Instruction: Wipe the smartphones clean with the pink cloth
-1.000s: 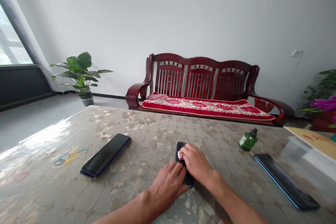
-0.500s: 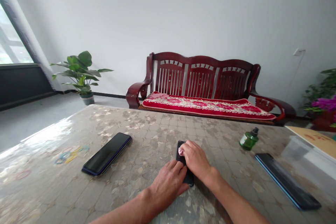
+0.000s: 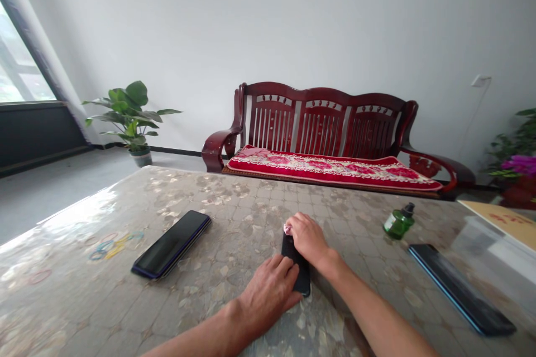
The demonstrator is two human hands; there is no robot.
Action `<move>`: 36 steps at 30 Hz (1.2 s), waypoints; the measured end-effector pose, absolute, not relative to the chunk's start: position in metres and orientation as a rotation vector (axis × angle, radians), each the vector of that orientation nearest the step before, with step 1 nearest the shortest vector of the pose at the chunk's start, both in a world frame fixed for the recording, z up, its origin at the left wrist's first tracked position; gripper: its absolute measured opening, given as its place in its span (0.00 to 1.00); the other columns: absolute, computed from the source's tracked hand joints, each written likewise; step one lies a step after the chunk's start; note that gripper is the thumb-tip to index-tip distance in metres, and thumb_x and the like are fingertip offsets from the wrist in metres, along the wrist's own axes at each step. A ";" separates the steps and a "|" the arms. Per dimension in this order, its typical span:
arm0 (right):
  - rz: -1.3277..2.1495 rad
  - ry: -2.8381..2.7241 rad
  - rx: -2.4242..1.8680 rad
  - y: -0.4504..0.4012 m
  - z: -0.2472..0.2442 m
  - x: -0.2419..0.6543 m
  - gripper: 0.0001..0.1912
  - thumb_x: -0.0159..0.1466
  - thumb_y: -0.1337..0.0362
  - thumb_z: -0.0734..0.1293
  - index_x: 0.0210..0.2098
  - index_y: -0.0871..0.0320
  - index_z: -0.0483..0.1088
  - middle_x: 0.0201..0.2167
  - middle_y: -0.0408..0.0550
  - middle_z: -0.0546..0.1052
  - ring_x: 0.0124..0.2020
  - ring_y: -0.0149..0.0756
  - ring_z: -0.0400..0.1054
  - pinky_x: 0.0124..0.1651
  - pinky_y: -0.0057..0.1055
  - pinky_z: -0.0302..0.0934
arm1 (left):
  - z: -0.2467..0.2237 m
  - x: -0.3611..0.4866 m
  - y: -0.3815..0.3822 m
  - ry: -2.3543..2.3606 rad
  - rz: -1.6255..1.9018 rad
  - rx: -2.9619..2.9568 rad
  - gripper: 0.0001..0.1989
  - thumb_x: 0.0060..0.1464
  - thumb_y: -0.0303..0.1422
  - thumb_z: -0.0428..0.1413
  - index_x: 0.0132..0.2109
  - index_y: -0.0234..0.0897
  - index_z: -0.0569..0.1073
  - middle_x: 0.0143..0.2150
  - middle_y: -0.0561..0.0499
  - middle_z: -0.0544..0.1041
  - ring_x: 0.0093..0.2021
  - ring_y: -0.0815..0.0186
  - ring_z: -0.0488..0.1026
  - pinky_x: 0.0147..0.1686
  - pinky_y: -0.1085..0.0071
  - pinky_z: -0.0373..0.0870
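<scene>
A black phone [image 3: 299,265] lies on the patterned table in front of me. My left hand [image 3: 272,284] is closed on its lower left edge, fingers over the glass and thumb near the bottom end. At the phone's far end, my right hand [image 3: 307,236] pinches a small pink and white cloth [image 3: 287,229], which touches the top of the phone. Part of the phone is hidden beneath both hands.
Left stands a dark phone stack [image 3: 171,245] beside coloured rubber bands [image 3: 113,247]. On the right are a green bottle [image 3: 399,223], another phone [image 3: 460,289] and a clear plastic box [image 3: 494,256] with a tan sheet [image 3: 502,222] on top.
My right hand has moved a little toward the far end of the phone with the cloth. My left hand has stayed in place on the phone.
</scene>
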State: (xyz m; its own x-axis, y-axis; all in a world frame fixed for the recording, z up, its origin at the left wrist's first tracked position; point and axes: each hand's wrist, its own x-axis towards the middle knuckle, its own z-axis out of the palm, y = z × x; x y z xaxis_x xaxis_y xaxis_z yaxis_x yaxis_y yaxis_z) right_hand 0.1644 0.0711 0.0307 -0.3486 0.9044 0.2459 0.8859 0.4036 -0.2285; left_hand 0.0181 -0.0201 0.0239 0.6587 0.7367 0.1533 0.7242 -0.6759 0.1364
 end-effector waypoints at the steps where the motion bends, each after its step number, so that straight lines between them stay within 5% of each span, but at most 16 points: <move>1: 0.069 -2.325 -1.558 0.074 0.030 0.164 0.10 0.66 0.71 0.61 0.35 0.55 0.72 0.38 0.47 0.74 0.42 0.35 0.67 0.45 0.28 0.56 | 0.023 0.018 -0.020 1.234 0.306 2.807 0.17 0.56 0.40 0.63 0.47 0.35 0.72 0.45 0.48 0.75 0.46 0.55 0.72 0.47 0.60 0.73; 24: 0.301 -2.409 -1.475 0.043 0.040 0.176 0.11 0.64 0.73 0.60 0.34 0.55 0.72 0.37 0.45 0.73 0.41 0.32 0.67 0.45 0.26 0.56 | 0.024 0.016 -0.019 1.226 0.312 2.793 0.17 0.56 0.40 0.63 0.48 0.35 0.72 0.47 0.47 0.75 0.47 0.55 0.71 0.48 0.59 0.72; 36: 0.294 -2.238 -1.215 0.007 0.013 0.196 0.09 0.66 0.72 0.59 0.37 0.55 0.69 0.37 0.46 0.70 0.42 0.36 0.65 0.46 0.30 0.58 | 0.013 0.001 -0.001 1.071 0.680 2.696 0.08 0.65 0.32 0.51 0.42 0.40 0.75 0.41 0.50 0.78 0.43 0.62 0.73 0.47 0.67 0.70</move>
